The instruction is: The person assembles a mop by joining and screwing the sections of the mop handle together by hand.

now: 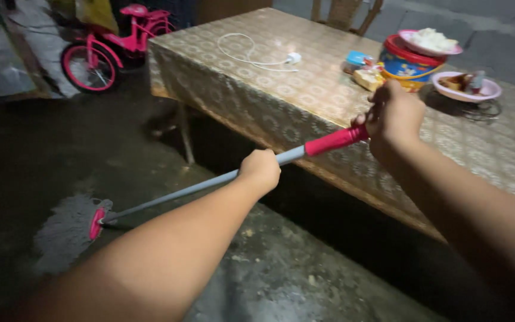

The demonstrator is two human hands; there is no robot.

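Note:
I hold a mop with a grey pole (180,192) and a pink grip (335,141). My left hand (260,170) is closed around the grey pole midway along it. My right hand (393,117) is closed around the top end of the pink grip, in front of the table edge. The pink mop head (96,222) rests on the dark wet concrete floor (61,161) at the lower left, beside a pale damp patch.
A table with a gold patterned cloth (281,89) stands to the right, carrying a white cable with charger (257,55), a colourful tub (409,64), two pink plates with food (466,86) and small packets. A pink child's bicycle (111,45) is parked at the back left.

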